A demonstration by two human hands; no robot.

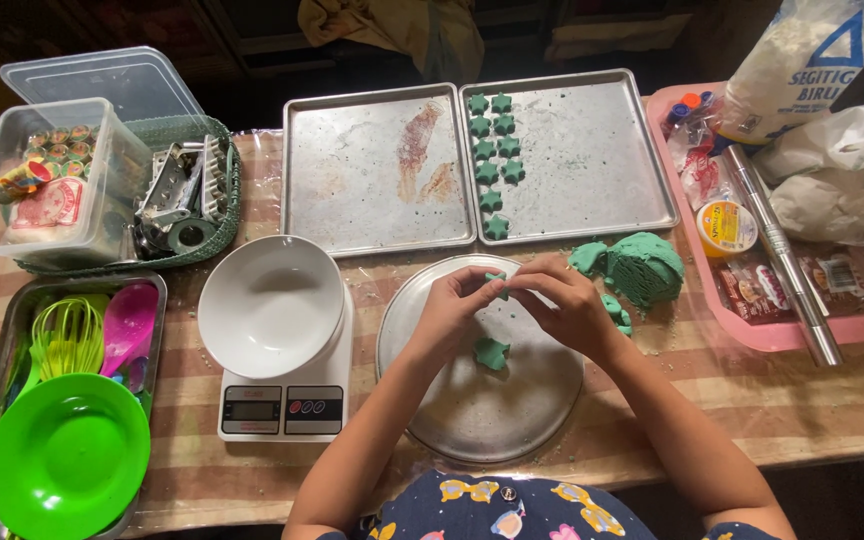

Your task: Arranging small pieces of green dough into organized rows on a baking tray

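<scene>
A white flour bag (812,60) stands far right; both hands, left hand (449,312) and right hand (564,305), pinch a green dough piece (498,281) above the round tray (472,410).

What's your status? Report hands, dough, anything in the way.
Left hand and right hand together pinching a small green dough piece above the round metal plate. Shaped piece lies on the plate. Dough lump at right; nothing in the way.

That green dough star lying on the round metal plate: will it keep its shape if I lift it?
Probably not well: the dough star looks soft, like the torn lump beside the round plate. It seems light, and likely slightly sticky, since crumbs dot the plate. Being flat, it shouldn't roll.
</scene>
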